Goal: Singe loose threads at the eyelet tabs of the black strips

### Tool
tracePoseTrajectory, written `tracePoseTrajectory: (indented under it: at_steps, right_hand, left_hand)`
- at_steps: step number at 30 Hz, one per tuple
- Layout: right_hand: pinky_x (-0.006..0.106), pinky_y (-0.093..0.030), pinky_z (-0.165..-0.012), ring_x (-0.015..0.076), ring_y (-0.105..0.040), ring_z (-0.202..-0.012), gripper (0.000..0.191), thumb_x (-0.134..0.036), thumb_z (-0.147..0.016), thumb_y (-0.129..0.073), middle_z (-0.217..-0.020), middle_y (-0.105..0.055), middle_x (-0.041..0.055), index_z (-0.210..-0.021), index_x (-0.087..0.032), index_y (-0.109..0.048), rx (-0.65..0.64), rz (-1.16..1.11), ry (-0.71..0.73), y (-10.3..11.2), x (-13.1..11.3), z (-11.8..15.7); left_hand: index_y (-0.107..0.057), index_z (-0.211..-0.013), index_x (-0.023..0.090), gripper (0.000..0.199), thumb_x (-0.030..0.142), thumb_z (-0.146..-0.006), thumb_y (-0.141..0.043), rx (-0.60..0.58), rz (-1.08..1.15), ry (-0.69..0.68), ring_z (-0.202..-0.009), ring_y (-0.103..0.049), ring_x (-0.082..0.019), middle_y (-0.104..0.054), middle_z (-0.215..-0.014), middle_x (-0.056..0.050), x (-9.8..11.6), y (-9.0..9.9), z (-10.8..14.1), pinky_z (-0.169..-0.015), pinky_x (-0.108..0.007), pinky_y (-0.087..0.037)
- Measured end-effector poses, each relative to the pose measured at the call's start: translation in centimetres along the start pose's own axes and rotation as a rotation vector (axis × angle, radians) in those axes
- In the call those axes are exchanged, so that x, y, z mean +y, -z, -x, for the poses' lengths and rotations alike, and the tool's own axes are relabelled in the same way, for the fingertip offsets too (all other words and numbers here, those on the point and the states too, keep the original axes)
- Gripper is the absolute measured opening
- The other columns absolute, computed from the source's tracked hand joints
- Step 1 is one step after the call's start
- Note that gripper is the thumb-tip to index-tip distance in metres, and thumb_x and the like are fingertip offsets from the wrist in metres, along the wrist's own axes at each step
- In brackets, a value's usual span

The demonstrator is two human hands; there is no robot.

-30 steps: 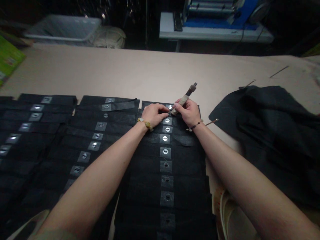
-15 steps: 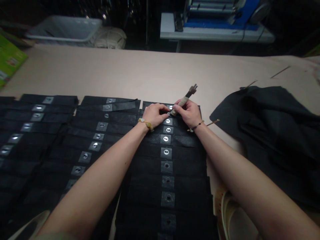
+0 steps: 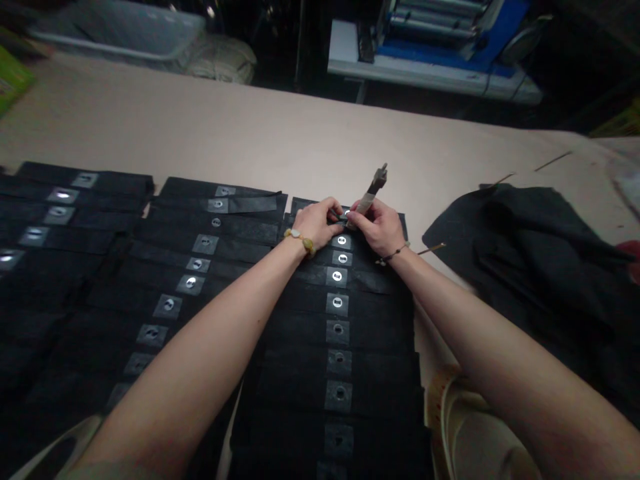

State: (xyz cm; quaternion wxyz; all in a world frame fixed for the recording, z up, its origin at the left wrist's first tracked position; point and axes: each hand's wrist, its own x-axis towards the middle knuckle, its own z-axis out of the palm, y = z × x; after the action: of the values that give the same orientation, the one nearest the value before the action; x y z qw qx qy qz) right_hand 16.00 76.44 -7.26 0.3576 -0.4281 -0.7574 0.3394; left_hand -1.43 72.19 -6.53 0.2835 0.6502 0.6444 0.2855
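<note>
Black fabric pieces (image 3: 300, 333) lie overlapped in columns, each with a small clear square and a round metal piece (image 3: 337, 303) on it. At the top of the right column, my left hand (image 3: 320, 223) has thumb and index finger closed at a metal piece; whatever sits between the fingertips is too small to name. My right hand (image 3: 377, 223) is closed around a wrapped-handled tool (image 3: 373, 190) with a metal end pointing up and away. Its lower tip is beside my left fingertips, partly hidden by the fingers.
Loose black fabric (image 3: 540, 280) is heaped on the right, near thin metal rods (image 3: 553, 161). A roll of tape (image 3: 440, 407) lies at the lower right. Behind the table (image 3: 225, 127) are a grey bin (image 3: 125, 33) and a blue machine (image 3: 450, 33).
The view has shifted and tilted slightly. My left fingers have lifted and curled at the metal piece. The tool in my right hand stands more upright.
</note>
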Motion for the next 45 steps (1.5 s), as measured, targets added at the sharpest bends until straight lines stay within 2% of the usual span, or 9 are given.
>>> tracePoseTrajectory:
  at_steps: [4, 8, 12, 14, 19, 26, 39, 45]
  right_hand:
    - [0.032, -0.049, -0.071, 0.0168, -0.062, -0.072, 0.024, -0.043, -0.082, -0.068, -0.078, -0.069, 0.0, -0.089, -0.02, -0.068, 0.053, 0.034, -0.002, -1.0, -0.3, 0.0]
    - [0.033, -0.053, -0.072, 0.0172, -0.065, -0.072, 0.026, -0.044, -0.08, -0.071, -0.079, -0.07, 0.0013, -0.088, -0.019, -0.066, 0.122, -0.172, -0.086, -0.4, 0.2, 0.1]
    - [0.037, -0.056, -0.076, 0.02, -0.068, -0.075, 0.029, -0.043, -0.072, -0.079, -0.08, -0.072, 0.0036, -0.083, -0.018, -0.068, -0.054, -0.197, -0.134, 1.3, 0.2, 0.5]
    - [0.039, -0.056, -0.08, 0.0214, -0.069, -0.079, 0.029, -0.042, -0.071, -0.08, -0.084, -0.074, 0.0047, -0.083, -0.018, -0.069, -0.093, -0.146, -0.111, 1.8, 0.1, 0.8]
    - [0.04, -0.056, -0.083, 0.0216, -0.07, -0.083, 0.026, -0.042, -0.079, -0.072, -0.089, -0.075, 0.0063, -0.088, -0.019, -0.068, 0.018, -0.128, -0.088, 1.6, 0.4, 1.4]
    - [0.04, -0.055, -0.082, 0.0215, -0.07, -0.081, 0.025, -0.042, -0.079, -0.072, -0.087, -0.075, 0.0053, -0.088, -0.019, -0.067, 0.016, -0.131, -0.066, 1.2, 0.8, 1.3]
    - [0.035, -0.052, -0.072, 0.0188, -0.065, -0.07, 0.024, -0.042, -0.078, -0.073, -0.074, -0.07, -0.0002, -0.086, -0.02, -0.066, 0.027, 0.013, -0.06, 0.4, -0.1, 1.1]
    - [0.035, -0.053, -0.075, 0.0189, -0.067, -0.073, 0.026, -0.045, -0.079, -0.072, -0.077, -0.071, 0.0011, -0.085, -0.02, -0.066, 0.086, -0.089, -0.081, 0.3, 0.6, 1.1]
  left_hand:
    - [-0.072, -0.102, 0.025, 0.024, 0.028, -0.078, -0.073, -0.013, -0.024, -0.012, -0.096, -0.067, -0.02, -0.075, -0.102, -0.001, 0.0, 0.1, 0.1, -0.087, -0.031, -0.05]
    - [-0.077, -0.102, 0.03, 0.022, 0.03, -0.081, -0.071, -0.048, -0.063, -0.056, -0.103, -0.066, -0.022, -0.076, -0.108, 0.0, -0.2, 0.2, 0.0, -0.093, -0.033, -0.049]
    - [-0.079, -0.102, 0.033, 0.022, 0.035, -0.083, -0.07, -0.058, -0.113, -0.048, -0.104, -0.066, -0.023, -0.076, -0.108, -0.001, -0.1, 0.3, 0.0, -0.094, -0.035, -0.049]
    - [-0.08, -0.101, 0.032, 0.021, 0.036, -0.083, -0.069, -0.058, -0.13, -0.031, -0.104, -0.066, -0.024, -0.076, -0.108, -0.002, 0.1, 0.3, 0.1, -0.094, -0.035, -0.048]
    - [-0.08, -0.1, 0.031, 0.022, 0.035, -0.084, -0.066, -0.057, -0.152, -0.006, -0.106, -0.065, -0.025, -0.076, -0.109, -0.003, 0.5, 0.4, 0.3, -0.098, -0.039, -0.047]
    - [-0.08, -0.101, 0.032, 0.023, 0.038, -0.084, -0.067, -0.08, -0.142, -0.007, -0.105, -0.066, -0.025, -0.077, -0.107, -0.002, 0.5, 0.5, 0.2, -0.097, -0.037, -0.048]
    - [-0.081, -0.1, 0.033, 0.021, 0.039, -0.082, -0.071, -0.08, -0.129, -0.015, -0.102, -0.068, -0.026, -0.078, -0.103, -0.002, 0.2, 0.3, -0.1, -0.095, -0.038, -0.049]
    - [-0.08, -0.101, 0.032, 0.021, 0.036, -0.082, -0.071, -0.085, -0.117, -0.024, -0.104, -0.068, -0.026, -0.078, -0.106, -0.002, 0.0, 0.4, -0.2, -0.098, -0.039, -0.048]
